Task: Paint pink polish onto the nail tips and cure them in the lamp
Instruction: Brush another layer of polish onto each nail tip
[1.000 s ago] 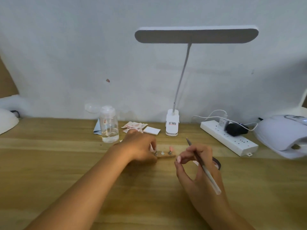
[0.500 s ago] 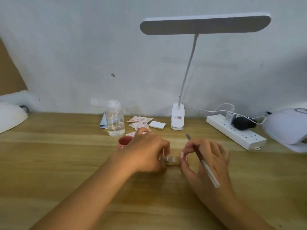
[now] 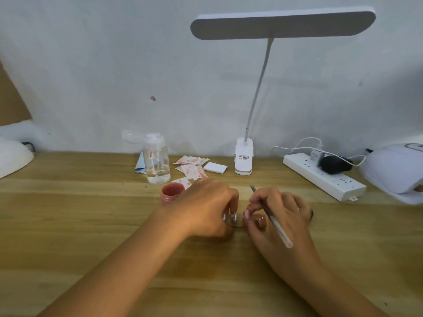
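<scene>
The small wooden strip of nail tips [image 3: 237,221] lies on the light wooden table [image 3: 91,225], in the middle and close to me, between my two hands. My left hand [image 3: 203,209] has its fingers curled down and pinches the strip's left end. My right hand [image 3: 283,213] grips the thin white-handled brush [image 3: 271,216], whose dark tip points far and left, while its thumb and forefinger touch the strip's right end, where a glossy pink nail tip [image 3: 259,221] shows. Just beyond my left hand stands the small open jar of pink polish [image 3: 171,193]. Farther back are a clear plastic pump bottle [image 3: 156,161], some pink-stained paper wipes [image 3: 191,168] and a white clip-on desk lamp [image 3: 243,159]. To the right lies a white power strip [image 3: 322,177], and at the far right edge the white curing lamp [image 3: 396,170].
</scene>
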Demonstrator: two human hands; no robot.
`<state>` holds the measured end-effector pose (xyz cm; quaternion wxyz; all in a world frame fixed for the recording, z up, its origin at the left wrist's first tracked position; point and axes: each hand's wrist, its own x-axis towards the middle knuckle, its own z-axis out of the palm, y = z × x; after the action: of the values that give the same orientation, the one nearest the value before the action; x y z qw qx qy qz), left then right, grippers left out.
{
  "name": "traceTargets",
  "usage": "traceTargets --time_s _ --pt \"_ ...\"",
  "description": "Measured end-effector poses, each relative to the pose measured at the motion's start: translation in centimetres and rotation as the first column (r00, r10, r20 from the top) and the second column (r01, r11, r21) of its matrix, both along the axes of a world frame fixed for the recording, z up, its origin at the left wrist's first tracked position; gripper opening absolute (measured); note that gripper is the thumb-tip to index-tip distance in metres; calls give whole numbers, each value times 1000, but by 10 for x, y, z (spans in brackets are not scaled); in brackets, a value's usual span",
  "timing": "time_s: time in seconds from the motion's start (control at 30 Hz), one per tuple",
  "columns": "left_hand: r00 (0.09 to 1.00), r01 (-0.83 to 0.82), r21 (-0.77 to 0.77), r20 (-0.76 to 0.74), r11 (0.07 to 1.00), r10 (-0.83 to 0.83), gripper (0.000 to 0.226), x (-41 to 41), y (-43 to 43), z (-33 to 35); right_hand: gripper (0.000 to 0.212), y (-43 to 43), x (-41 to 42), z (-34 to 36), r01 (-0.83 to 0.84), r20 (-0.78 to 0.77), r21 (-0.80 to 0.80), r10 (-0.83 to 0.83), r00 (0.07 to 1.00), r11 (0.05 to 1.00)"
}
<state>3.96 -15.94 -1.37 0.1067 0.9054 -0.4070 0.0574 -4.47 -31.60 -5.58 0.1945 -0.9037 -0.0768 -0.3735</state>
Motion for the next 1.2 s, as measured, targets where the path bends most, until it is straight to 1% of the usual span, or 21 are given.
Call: traceTargets --time_s 0.1,0.27,0.33,0.4,0.5,0.6,0.7,0.83,0.9,1.03,1.2 --pt "1000 0 13 -19 1000 0 28 -2 -1 2 29 1 -1 1 9 -5 -10 -9 1000 1000" --pt "999 5 33 -37 999 -3 27 -3 0 4 36 4 -3 2 18 -19 -43 -19 1000 999" --pt "1000 8 32 -30 999 -7 26 -3 0 4 37 5 -4 2 0 -33 -65 -2 999 998" --pt "1000 15 28 -23 999 -14 27 -5 -1 4 37 6 -6 2 -40 -12 -86 39 999 996" --pt "999 36 13 -12 999 -36 27 -9 -3 5 32 6 -7 1 -85 23 -104 88 996 991" --pt "998 60 3 27 998 -60 26 -12 -5 5 26 6 -6 1 -79 42 -111 84 996 991" --pt "997 57 -17 46 998 -56 32 -11 -4 3 24 7 -7 1 -74 49 -124 81 996 989" --pt "997 48 -33 55 998 -46 43 -9 -1 0 31 9 -7 2 -60 56 -168 70 996 984" --pt "999 36 -47 23 998 -34 45 -8 -1 -1 32 9 -8 2 -54 66 -169 66 996 984" --pt "997 8 -77 -80 997 -14 42 -6 -1 -2 31 9 -8 2 -43 68 -157 54 996 987" --pt "993 -14 -100 -121 995 2 41 -4 0 -4 32 9 -8 2 -27 65 -161 38 997 987"
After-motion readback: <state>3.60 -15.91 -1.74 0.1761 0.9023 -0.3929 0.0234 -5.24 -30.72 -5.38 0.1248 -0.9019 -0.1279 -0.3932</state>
